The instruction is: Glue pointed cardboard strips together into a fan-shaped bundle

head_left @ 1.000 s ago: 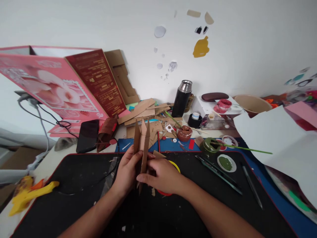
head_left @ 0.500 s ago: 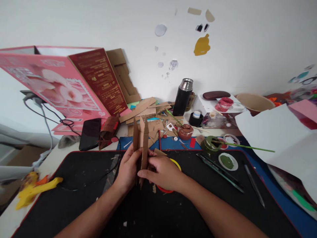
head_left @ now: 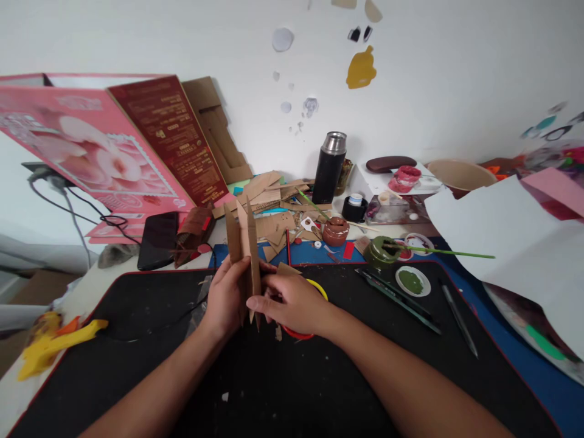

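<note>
Presently both hands are closed on one workpiece above the black mat (head_left: 137,377), which serves as the reference for all positions below. The left hand (head_left: 225,298) grips the cardboard assembly (head_left: 246,249) from the left side, fingers wrapped round its lower part. The right hand (head_left: 292,302) pinches the nearest strip from the right, thumb and forefinger closed on its edge.

Change noted: against the pictures of a second ago, the assembly has tipped and turned. Its upright pointed strips stood nearly vertical and parallel then; they now lean to the left and fan apart at the tips. Both hands have shifted slightly leftward with it. Neither grip has opened. Judgement: the piece is being turned over for fitting or checking, not set down; the work remains in hand and the strips appear not yet fixed.

Just behind the right hand, on the mat, lies a yellow and red tape ring (head_left: 314,292), partly hidden. Toward the mat's right edge lie dark tools (head_left: 396,302) and a small dish of green paint (head_left: 412,281). At the mat's left edge sits a yellow glue gun (head_left: 55,344).

Beyond the mat's far edge: a green paint jar (head_left: 381,252) with a green stick (head_left: 451,252), a brown pot (head_left: 335,231), a heap of cardboard offcuts (head_left: 269,188), a black phone (head_left: 157,240), a black flask (head_left: 329,167). Farthest, a pink box (head_left: 91,152) leans at the wall.
</note>
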Motion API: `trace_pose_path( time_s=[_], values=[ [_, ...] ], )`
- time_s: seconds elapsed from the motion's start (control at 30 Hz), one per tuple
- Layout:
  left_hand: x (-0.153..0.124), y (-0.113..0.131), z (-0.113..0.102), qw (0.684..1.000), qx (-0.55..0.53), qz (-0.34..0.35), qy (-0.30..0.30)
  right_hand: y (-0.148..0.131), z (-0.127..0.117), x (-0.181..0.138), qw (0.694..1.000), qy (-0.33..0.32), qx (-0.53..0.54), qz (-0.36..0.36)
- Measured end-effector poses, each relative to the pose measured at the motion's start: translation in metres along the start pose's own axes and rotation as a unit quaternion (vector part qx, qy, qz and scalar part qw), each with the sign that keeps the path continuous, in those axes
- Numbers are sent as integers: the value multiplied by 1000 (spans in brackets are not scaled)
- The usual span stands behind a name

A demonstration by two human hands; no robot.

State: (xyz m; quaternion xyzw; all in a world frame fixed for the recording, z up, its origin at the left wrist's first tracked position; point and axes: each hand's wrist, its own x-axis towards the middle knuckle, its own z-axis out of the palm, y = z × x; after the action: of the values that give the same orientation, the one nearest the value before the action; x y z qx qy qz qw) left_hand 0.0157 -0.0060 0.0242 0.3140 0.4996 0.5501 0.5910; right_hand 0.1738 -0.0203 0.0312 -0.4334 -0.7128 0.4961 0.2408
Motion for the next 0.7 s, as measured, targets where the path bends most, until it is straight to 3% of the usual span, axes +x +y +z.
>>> trace_pose_path(
  time_s=[0.37,0.53,0.7],
  values=[
    [-6,2,2,999,31,37,-10,2,3,0,1000,8,-22,-8],
    [-4,2,1,1000,-8,21,-8,6,2,0,1000,-6,27,-13],
    [-5,3,3,999,-5,8,-32,3,2,0,1000,10,1,-17]
  ],
)
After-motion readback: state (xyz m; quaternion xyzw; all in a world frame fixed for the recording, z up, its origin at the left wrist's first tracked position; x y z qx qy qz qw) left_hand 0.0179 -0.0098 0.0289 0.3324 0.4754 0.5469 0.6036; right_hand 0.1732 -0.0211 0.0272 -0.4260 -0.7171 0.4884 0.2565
